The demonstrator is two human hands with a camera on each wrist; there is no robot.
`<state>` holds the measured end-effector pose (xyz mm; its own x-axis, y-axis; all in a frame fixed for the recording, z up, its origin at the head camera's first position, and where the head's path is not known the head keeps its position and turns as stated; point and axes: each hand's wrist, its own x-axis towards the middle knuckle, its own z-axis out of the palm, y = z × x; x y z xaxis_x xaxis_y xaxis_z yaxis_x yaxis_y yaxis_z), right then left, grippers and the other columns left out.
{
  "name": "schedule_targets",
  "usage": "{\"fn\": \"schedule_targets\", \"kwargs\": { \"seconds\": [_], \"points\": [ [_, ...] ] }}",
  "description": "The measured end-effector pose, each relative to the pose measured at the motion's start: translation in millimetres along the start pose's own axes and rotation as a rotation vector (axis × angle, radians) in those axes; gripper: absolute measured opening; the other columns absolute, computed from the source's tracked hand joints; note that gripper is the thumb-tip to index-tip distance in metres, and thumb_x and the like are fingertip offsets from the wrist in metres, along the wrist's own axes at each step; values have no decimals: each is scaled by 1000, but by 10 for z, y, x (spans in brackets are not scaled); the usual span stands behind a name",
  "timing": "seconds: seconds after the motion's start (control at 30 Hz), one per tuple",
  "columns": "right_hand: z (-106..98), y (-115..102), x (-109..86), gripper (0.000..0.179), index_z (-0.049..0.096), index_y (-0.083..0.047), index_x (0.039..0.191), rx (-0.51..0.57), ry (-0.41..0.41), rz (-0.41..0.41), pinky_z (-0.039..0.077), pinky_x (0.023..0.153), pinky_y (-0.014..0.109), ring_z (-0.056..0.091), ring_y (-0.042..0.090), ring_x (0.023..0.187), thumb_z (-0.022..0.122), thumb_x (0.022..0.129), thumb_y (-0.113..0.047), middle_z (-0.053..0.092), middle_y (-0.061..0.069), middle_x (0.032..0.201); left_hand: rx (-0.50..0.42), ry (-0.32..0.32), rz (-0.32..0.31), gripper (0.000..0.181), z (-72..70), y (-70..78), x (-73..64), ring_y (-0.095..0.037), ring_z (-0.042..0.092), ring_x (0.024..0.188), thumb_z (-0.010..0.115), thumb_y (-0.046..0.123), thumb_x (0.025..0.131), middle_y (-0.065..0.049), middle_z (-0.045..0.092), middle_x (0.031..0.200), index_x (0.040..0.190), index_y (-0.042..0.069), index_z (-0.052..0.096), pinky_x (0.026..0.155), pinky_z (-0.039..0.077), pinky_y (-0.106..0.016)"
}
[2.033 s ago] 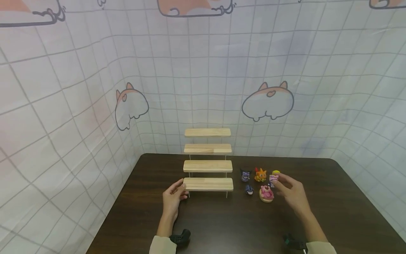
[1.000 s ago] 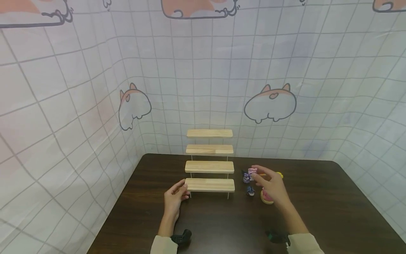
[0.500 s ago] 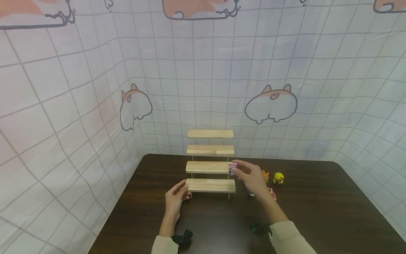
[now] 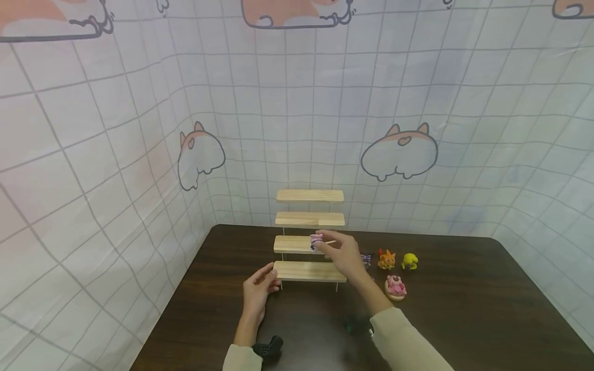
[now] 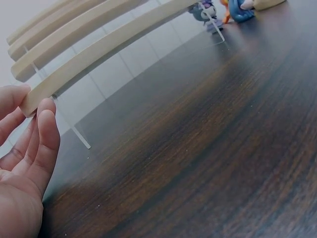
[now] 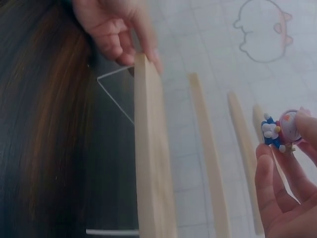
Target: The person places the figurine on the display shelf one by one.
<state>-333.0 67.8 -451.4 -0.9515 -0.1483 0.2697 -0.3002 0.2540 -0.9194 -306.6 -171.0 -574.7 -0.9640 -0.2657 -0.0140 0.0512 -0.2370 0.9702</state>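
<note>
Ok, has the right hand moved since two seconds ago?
Yes, leftward: in the head view the right hand was right of the wooden rack and now overlaps it.

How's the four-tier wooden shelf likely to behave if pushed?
The shelf could wobble or skid, since its legs look very thin under the planks. The planks themselves should stay stiff; they look like straight, solid wood. Its left end would probably move less, as the left hand pinches the bottom plank there.
</note>
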Motion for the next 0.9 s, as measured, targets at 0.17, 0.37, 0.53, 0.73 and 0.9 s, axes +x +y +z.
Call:
{"fn": "schedule_targets", "kwargs": {
  "seconds": [0.17, 0.37, 0.53, 0.73, 0.9],
  "points": [
    [135, -14, 65, 32, 75, -18, 124, -2, -7, -12, 63, 72, 36, 75, 22, 93, 77, 93, -28, 73, 11, 116, -12, 1, -1, 41, 6, 6, -12, -10, 71, 71, 76, 16, 94, 1, 72, 85, 132, 1, 68, 66, 61, -24],
    [282, -36, 143, 35, 73, -12, 127, -5, -6, -33, 64, 76, 45, 75, 25, 94, 76, 94, -26, 74, 11, 114, -16, 2, 0, 41, 2, 11, -13, -10, 71, 71, 75, 15, 94, 1, 72, 85, 132, 0, 67, 65, 61, -24],
    [391, -47, 202, 36, 72, -12, 128, -28, -19, -25, 64, 76, 35, 74, 29, 101, 75, 95, -26, 74, 13, 118, -16, -1, -3, 41, -6, -5, -4, -11, 71, 71, 75, 15, 94, 1, 72, 85, 132, 0, 67, 65, 61, -24],
    [480, -47, 265, 37, 71, -11, 130, -55, -41, -19, 64, 78, 36, 73, 34, 107, 74, 96, -27, 72, 14, 124, -9, 0, -4, 40, -6, -3, -1, -11, 71, 72, 75, 15, 95, 1, 72, 86, 131, 1, 68, 65, 61, -24],
    [546, -15, 317, 36, 72, -12, 129, -63, -40, -4, 64, 77, 36, 73, 36, 107, 74, 95, -25, 72, 15, 124, -9, 4, -9, 40, -4, -6, 10, -11, 71, 72, 75, 15, 94, 0, 72, 87, 131, 1, 68, 65, 61, -24]
  ]
}}
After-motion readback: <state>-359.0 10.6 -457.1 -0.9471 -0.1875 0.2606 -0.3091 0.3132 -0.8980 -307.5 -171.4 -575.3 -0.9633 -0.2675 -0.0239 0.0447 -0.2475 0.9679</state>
